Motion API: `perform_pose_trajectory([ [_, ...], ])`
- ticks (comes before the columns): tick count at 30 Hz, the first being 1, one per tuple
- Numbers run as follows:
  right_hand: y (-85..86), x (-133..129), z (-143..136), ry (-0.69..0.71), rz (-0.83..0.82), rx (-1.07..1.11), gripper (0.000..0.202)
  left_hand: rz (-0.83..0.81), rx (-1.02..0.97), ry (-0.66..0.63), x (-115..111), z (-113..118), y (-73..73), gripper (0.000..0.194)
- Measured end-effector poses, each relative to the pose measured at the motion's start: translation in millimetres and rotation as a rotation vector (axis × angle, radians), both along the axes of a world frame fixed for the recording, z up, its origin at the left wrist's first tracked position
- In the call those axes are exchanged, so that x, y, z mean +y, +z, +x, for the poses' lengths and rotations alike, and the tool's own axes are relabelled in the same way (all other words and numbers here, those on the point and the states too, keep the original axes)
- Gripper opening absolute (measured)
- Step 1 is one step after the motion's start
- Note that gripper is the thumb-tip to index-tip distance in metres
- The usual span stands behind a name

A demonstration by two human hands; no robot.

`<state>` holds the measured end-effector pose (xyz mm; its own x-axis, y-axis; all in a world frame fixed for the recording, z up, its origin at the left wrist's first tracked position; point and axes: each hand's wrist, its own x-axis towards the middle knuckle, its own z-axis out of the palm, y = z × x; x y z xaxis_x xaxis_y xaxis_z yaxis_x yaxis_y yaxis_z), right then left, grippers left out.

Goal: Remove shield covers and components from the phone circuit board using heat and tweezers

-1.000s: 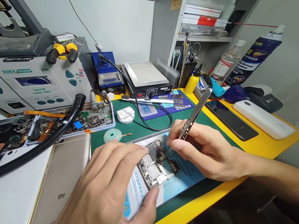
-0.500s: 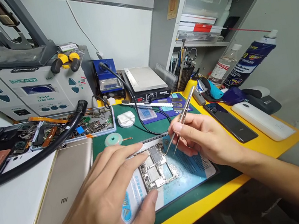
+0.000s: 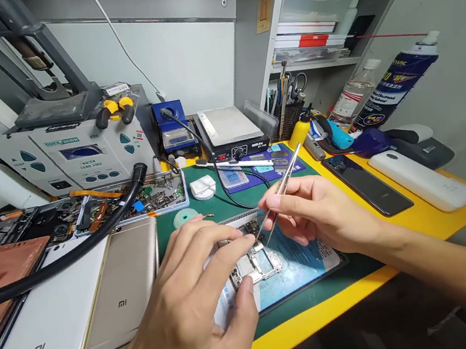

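Note:
A phone circuit board (image 3: 264, 261) lies on a blue and white printed pad (image 3: 306, 263). My left hand (image 3: 202, 287) arches over the board's left part with fingers spread. Its index fingertip is over the upper part and its thumb is by the lower left edge; whether they touch the board I cannot tell. Steel tweezers (image 3: 284, 181) are pinched in my right hand (image 3: 310, 206). Their slightly parted tips point down close to the board's upper right edge. I see nothing between the tips. My left fingers hide some of the board.
Phone panels (image 3: 118, 289) and a black hose (image 3: 92, 240) lie on the left, near a tray of boards (image 3: 160, 195). Behind stand a hot-air station (image 3: 86, 154) and a heating plate (image 3: 231, 127). A black phone (image 3: 366, 185) and bottles (image 3: 353, 92) are on the right.
My left hand has moved right over the board, covering more of its upper left part. The tweezers remain in my right hand near the board's edge. The view has shifted slightly.

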<state>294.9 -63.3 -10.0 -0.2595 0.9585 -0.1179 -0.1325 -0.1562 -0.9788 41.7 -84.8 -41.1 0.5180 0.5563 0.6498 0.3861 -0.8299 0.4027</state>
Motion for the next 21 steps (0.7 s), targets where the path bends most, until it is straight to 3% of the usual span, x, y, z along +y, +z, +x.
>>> perform_pose_trajectory([
  [21, 0.4, -0.9, 1.3, 0.011, -0.010, 0.018, 0.033, -0.004, -0.014, 0.007, 0.4, -1.4, -1.8, 0.034],
])
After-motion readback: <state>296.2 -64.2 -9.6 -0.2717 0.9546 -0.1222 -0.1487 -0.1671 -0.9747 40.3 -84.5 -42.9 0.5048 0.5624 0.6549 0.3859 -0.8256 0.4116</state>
